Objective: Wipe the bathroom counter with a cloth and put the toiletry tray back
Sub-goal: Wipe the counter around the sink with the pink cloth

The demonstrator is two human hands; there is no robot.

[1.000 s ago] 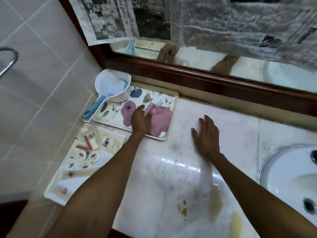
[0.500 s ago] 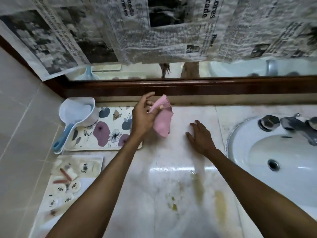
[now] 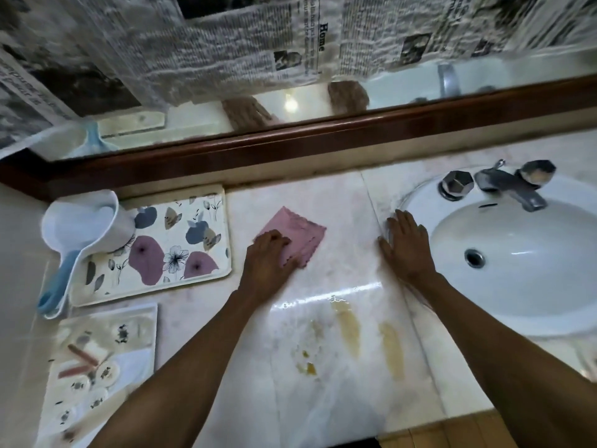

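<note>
A pink cloth [image 3: 295,232] lies flat on the pale marble counter [image 3: 323,195], just right of the floral tray [image 3: 181,240]. My left hand [image 3: 266,260] presses down on the cloth's near-left corner, fingers bent over it. My right hand [image 3: 407,247] rests flat and spread on the counter beside the sink rim. Yellowish stains [image 3: 349,328] mark the counter nearer to me, below both hands. A white and blue water scoop [image 3: 80,227] sits on the tray's left end.
A white sink [image 3: 504,282] with a metal tap [image 3: 510,185] fills the right side. A second printed tray [image 3: 103,360] lies at the near left. A wood-framed mirror [image 3: 290,143] covered in newspaper runs along the back. A tiled wall closes the left.
My left hand lifted the pink cloth off the floral tray, carried it right and laid it flat on the counter. My right hand slid right to the sink rim.
</note>
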